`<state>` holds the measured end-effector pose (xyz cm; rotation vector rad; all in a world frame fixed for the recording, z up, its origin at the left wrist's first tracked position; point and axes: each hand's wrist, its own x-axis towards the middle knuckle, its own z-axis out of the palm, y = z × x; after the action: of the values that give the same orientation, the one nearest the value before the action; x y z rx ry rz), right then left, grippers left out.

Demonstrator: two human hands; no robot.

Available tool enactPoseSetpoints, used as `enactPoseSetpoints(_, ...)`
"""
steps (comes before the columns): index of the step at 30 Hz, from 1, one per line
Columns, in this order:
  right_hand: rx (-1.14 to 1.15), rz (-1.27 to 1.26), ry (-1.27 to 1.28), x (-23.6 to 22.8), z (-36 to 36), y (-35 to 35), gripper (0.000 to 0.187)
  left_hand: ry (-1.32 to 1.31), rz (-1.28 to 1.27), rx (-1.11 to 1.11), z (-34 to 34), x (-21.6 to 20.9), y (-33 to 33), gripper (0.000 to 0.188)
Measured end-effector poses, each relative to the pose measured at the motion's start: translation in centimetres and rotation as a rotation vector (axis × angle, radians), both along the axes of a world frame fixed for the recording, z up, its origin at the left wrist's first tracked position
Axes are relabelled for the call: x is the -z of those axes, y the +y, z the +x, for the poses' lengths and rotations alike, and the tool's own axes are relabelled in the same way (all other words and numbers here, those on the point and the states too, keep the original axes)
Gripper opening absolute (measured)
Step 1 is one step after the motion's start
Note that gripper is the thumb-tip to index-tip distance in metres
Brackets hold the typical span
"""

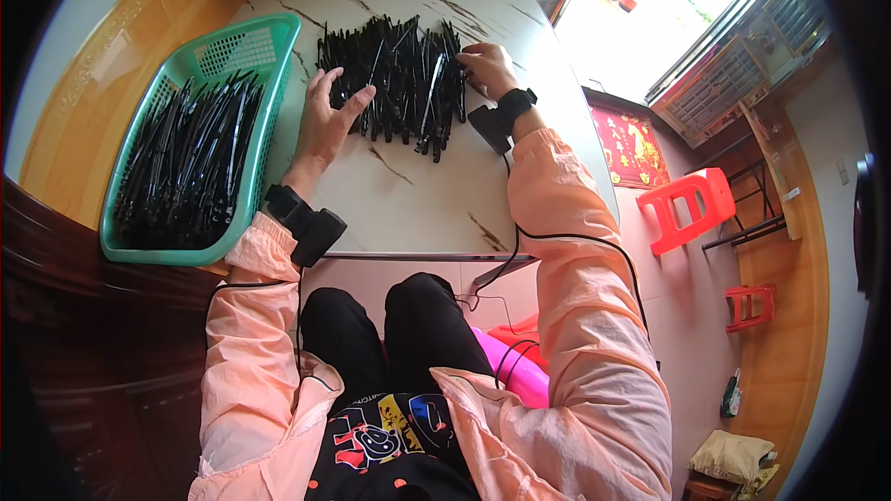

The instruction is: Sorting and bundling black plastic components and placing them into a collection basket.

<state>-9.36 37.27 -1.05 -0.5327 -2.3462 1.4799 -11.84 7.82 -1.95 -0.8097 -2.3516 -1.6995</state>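
Note:
A heap of slim, glossy black strips (394, 83) lies on the marble-patterned table (408, 213), mostly side by side with their ends toward and away from me. My left hand (327, 121) is at the left edge of the heap, fingers and thumb spread, holding nothing; its thumb tip reaches over the near left strips. At the heap's upper right edge, my right hand (489, 68) touches the outer strips with bent fingers, the thumb apart below them. What kind of strips these are, I cannot tell.
Left of the table, a green plastic basket (243, 195) holds many more black strips. Black wrist devices (306, 223) with cables are strapped on both wrists. A red stool (687, 211) stands on the floor at right, with a smaller red stool (750, 308) farther along.

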Motion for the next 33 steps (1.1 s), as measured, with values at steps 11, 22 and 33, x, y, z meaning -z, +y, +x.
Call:
enactPoseSetpoints(11,0.064,0.093,0.143,0.6,0.6,1.9,0.028,-0.014,0.011,-0.017,0.0,0.0,-0.2,0.075)
enactPoseSetpoints(22,-0.036,0.328,0.067,2.3,0.4,4.2,0.031,0.153,0.043,-0.016,0.9,-0.9,0.0,0.078)
enactPoseSetpoints(33,0.004,0.567,-0.063,-0.8,3.2,1.9,0.037,0.024,0.101,0.017,0.4,-0.6,-0.3,0.075)
